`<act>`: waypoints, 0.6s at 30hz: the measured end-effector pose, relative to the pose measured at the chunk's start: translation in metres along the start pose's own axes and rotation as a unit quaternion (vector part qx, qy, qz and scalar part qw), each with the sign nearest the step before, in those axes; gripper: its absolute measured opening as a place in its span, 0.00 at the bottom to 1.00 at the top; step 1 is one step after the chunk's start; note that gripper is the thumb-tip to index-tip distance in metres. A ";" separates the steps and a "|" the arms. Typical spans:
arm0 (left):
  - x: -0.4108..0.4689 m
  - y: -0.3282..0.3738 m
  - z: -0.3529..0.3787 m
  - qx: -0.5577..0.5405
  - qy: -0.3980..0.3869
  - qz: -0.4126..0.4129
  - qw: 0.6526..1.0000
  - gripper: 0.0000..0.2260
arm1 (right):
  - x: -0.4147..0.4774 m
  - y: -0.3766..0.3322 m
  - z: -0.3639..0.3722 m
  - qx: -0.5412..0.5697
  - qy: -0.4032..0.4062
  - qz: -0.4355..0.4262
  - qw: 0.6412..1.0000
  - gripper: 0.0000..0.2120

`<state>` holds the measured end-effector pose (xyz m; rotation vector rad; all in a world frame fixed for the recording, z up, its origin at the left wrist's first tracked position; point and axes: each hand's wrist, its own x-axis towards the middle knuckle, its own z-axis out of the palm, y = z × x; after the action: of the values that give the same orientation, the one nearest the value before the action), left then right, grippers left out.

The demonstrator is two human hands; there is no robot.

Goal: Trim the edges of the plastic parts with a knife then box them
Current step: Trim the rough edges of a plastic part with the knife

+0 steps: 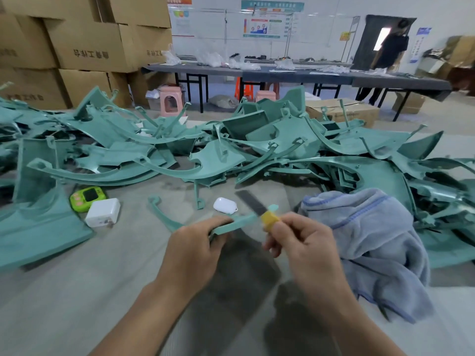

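- Hands sit at 6 o'clock. Your left hand (198,249) grasps a slim teal plastic part (232,223), fingers curled round its near end; the stretch under your palm is hidden.
- Your right hand (303,242) is clenched on the knife (253,202). The yellow-wrapped handle is mostly buried in your fist. The grey blade points to 11 o'clock, across the part's far end.
- Whether the edge bites the plastic or only lies on it: cannot tell.
- A curved teal strip (160,213) pokes out at 10 o'clock of your left hand; same part or a loose one, unclear.
- A pile of teal parts (257,150) runs from 9 round to 3 o'clock, tangled and cut off at both frame edges.
- A grey-blue towel (372,240) at 3 o'clock covers some of the pile.
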<state>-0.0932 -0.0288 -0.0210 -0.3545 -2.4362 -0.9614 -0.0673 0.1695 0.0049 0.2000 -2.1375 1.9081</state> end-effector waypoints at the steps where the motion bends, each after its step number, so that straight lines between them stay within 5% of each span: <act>1: -0.001 0.000 0.001 0.005 0.010 0.000 1.000 0.08 | -0.004 0.000 0.005 -0.043 -0.034 -0.025 0.998 0.10; 3: 0.000 0.001 0.002 0.048 0.047 0.009 0.998 0.02 | -0.013 0.003 0.012 -0.110 -0.072 -0.046 0.990 0.12; 5: 0.000 0.005 0.001 0.086 0.075 0.016 0.993 0.06 | -0.018 0.009 0.015 -0.214 -0.076 -0.075 0.971 0.15; 10: -0.001 0.009 -0.007 0.056 0.080 0.039 0.994 0.15 | 0.000 0.014 0.001 -0.318 0.070 0.022 0.945 0.18; 13: -0.001 0.008 -0.006 0.066 0.087 0.048 0.993 0.14 | 0.009 0.014 -0.009 -0.262 0.118 0.052 0.956 0.19; 15: 0.000 0.010 -0.005 0.078 0.090 0.045 0.992 0.10 | 0.002 0.010 -0.006 -0.179 0.045 -0.016 0.983 0.16; 18: -0.001 0.010 -0.005 0.085 0.093 0.046 0.991 0.09 | -0.005 0.011 0.003 -0.258 -0.061 -0.067 0.962 0.17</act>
<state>-0.0868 -0.0255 -0.0127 -0.2996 -2.2902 -0.7089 -0.0655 0.1675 -0.0076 0.3493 -2.5431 1.2367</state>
